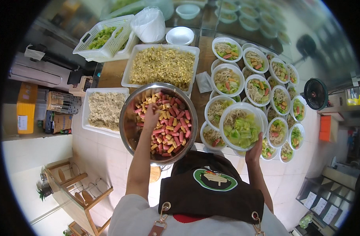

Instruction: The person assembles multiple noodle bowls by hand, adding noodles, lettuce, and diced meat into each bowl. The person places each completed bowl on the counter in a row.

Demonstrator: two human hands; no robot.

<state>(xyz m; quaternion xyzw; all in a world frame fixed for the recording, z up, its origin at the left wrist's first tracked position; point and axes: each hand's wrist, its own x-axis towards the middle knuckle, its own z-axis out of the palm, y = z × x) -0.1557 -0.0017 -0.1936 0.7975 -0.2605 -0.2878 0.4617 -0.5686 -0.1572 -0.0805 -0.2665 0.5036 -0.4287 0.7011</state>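
Observation:
My left hand point(150, 115) reaches into a large steel mixing bowl point(126, 135) of cut pink sausage pieces point(176, 126) and yellow pieces. Its fingers are bunched down among the pieces, and what they hold is hidden. With my right hand point(254, 148) I grip the lower right rim of a round plastic bowl point(242, 146). Inside that bowl, chopped lettuce point(242, 131) lies beside pale noodles or sprouts, with no sausage visible on top. It is held above a cluster of filled bowls point(227, 80), many topped with lettuce, pale strands and sausage pieces.
Beyond the steel bowl stands a white tray of bean sprouts point(160, 65). A tray of pale shredded food point(106, 108) sits at its left. Farther back are a basket of lettuce point(103, 39), bagged bowls point(148, 24) and an empty white bowl point(180, 36). A dark fan point(316, 94) stands at right.

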